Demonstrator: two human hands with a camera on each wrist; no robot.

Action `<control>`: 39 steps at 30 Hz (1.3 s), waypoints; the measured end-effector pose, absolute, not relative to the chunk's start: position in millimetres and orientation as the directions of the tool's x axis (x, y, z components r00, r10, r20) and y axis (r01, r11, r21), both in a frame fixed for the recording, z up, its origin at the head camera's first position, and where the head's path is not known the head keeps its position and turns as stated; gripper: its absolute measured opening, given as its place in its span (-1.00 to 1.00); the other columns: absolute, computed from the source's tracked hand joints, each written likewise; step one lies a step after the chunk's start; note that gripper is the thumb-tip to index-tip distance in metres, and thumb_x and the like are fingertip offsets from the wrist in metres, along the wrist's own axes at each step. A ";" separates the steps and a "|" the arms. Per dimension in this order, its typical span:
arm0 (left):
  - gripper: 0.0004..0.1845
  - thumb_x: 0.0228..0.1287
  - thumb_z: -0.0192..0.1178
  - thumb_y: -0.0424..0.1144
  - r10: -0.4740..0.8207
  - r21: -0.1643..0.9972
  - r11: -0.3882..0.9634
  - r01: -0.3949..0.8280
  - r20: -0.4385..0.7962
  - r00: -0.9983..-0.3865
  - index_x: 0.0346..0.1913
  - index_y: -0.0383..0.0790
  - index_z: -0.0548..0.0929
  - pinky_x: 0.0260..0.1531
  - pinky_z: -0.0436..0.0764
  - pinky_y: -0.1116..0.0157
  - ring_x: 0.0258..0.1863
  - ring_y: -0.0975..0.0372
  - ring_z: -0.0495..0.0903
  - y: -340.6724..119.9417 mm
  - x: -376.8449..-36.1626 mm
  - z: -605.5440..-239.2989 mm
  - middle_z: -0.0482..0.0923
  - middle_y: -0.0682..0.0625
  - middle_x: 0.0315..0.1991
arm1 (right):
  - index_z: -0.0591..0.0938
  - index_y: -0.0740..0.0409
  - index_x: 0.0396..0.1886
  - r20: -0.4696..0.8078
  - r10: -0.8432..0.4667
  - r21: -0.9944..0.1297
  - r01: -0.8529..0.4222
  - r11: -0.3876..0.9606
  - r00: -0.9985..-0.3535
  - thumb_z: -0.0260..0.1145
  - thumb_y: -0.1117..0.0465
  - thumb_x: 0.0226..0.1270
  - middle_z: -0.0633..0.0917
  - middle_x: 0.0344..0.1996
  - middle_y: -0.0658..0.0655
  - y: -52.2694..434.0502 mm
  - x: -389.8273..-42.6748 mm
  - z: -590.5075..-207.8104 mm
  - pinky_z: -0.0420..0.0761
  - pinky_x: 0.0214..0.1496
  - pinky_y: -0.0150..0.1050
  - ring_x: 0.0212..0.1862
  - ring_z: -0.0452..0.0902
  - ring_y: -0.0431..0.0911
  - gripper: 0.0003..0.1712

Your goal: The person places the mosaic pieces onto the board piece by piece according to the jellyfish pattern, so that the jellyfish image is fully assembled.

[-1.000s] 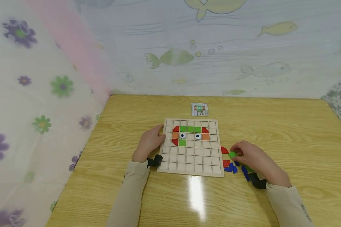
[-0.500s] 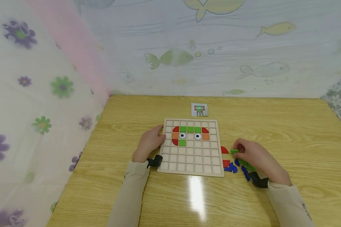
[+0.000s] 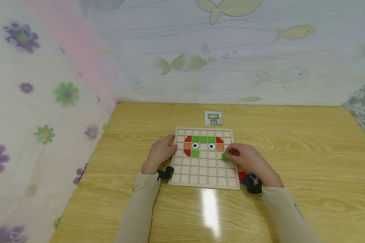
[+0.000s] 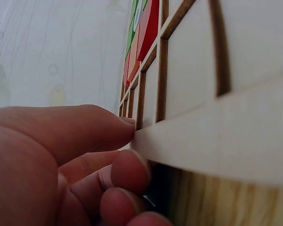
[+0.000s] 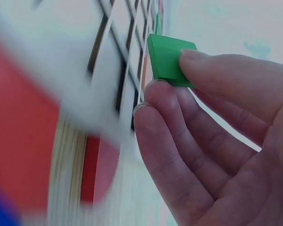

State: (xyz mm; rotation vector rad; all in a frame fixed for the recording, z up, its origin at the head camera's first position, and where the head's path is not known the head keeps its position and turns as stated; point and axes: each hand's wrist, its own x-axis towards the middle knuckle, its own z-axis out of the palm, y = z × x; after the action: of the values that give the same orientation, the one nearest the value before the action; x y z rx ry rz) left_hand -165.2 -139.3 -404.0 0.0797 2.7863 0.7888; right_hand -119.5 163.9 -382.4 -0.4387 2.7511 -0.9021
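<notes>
Over the right part of a pale wooden grid board (image 3: 204, 171), my right hand (image 3: 246, 158) pinches a green square tile (image 5: 167, 59) between thumb and fingers. In the right wrist view the tile is tilted, its face partly covered by the thumb. My left hand (image 3: 160, 152) holds the board's left edge, thumb (image 4: 99, 125) at the rim and fingers curled just below it. Set in the board are green squares (image 3: 203, 139), red quarter-round pieces (image 3: 188, 152), orange squares (image 3: 220, 146) and two round eye pieces (image 3: 211, 146).
A small picture card (image 3: 213, 117) showing a coloured figure lies behind the board. Right of the board, a red piece (image 3: 241, 175) and blue pieces (image 3: 253, 176) lie on the wooden table (image 3: 316, 162), partly hidden by the right hand and wrist camera (image 3: 251, 186). Printed sheeting (image 3: 182, 81) rises behind.
My right hand has lifted the green tile from beside the loose pieces and carried it left over the board. The left hand stays at the board's edge.
</notes>
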 end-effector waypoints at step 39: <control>-0.43 0.20 0.00 -0.10 0.141 0.503 0.864 0.027 -0.189 -0.972 0.30 -0.08 0.25 -0.65 0.34 0.29 -0.75 0.23 0.37 -139.5 -164.7 -404.8 0.46 0.09 -0.68 | 0.64 0.08 -0.31 -0.010 -0.293 -0.583 -0.233 0.779 -0.956 0.33 0.21 0.07 0.56 -0.50 -0.07 91.4 -137.5 -396.5 0.41 -0.33 -0.25 -0.42 0.40 -0.17 -0.85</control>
State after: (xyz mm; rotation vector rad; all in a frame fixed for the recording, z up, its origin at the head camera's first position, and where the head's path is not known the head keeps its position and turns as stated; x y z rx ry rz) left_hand -164.7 -139.5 -404.8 0.1290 2.8180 0.7554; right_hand -137.5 91.4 -396.5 -0.4248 2.8680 -0.9198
